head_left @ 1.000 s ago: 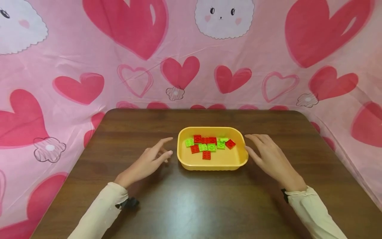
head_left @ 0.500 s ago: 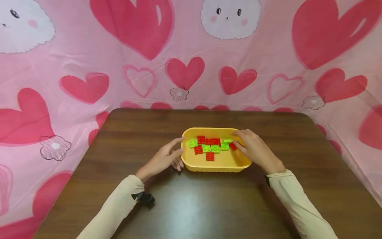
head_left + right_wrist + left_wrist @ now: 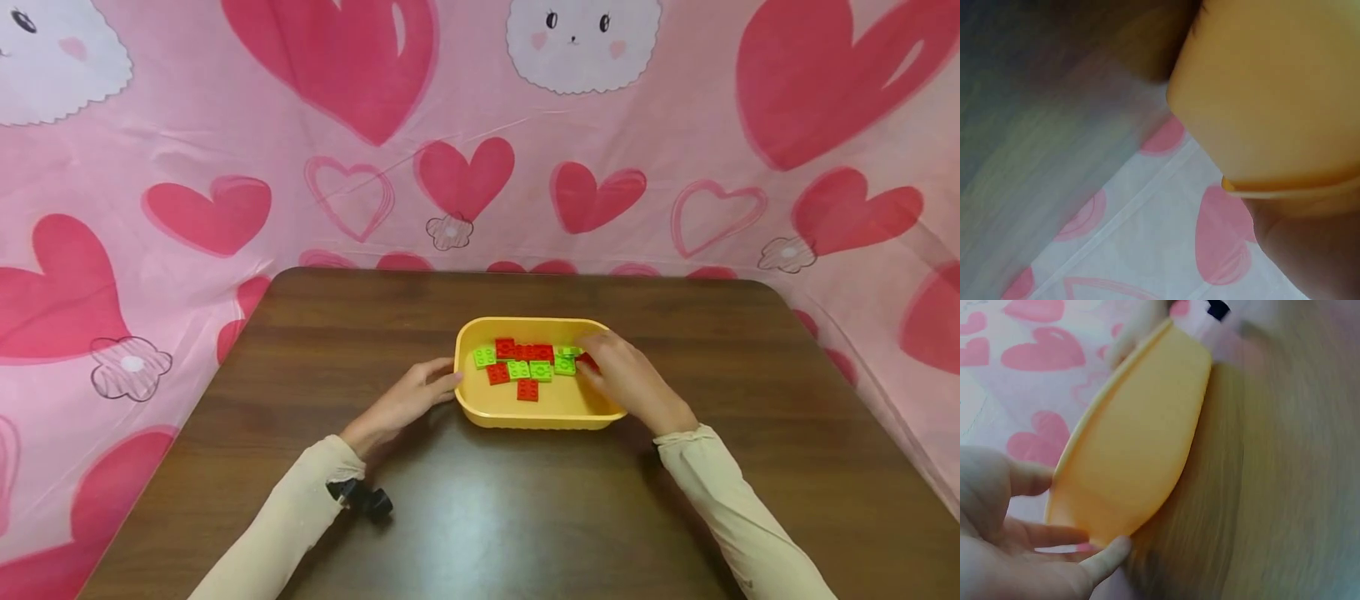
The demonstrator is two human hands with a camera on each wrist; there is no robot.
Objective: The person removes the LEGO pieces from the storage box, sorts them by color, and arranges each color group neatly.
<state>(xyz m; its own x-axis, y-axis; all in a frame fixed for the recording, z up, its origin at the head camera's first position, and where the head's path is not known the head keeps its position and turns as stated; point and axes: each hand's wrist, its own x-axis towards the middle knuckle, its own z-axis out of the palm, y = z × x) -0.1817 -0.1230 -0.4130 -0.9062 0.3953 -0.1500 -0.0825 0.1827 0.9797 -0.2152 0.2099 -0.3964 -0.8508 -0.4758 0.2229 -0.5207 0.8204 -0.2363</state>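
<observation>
Right hand point(image 3: 633, 379) moved into yellow tray point(image 3: 540, 418) of blocks point(image 3: 527, 391), hold unclear, left hand point(image 3: 408, 398), straight-fingered, touching its end

the person wears long sleeves in plain cream: the left sleeve point(image 3: 281, 517) and the right sleeve point(image 3: 738, 508) both look soft, loosely cut and creased along the forearm, each with a cuff bunched at the wrist. below the left cuff sits a black mount point(image 3: 363, 498), chunky, with a short stub. at the right wrist only a sliver of black band point(image 3: 657, 450) shows, its shape mostly hidden. the left hand point(image 3: 405, 402) and right hand point(image 3: 630, 379) are bare.
</observation>
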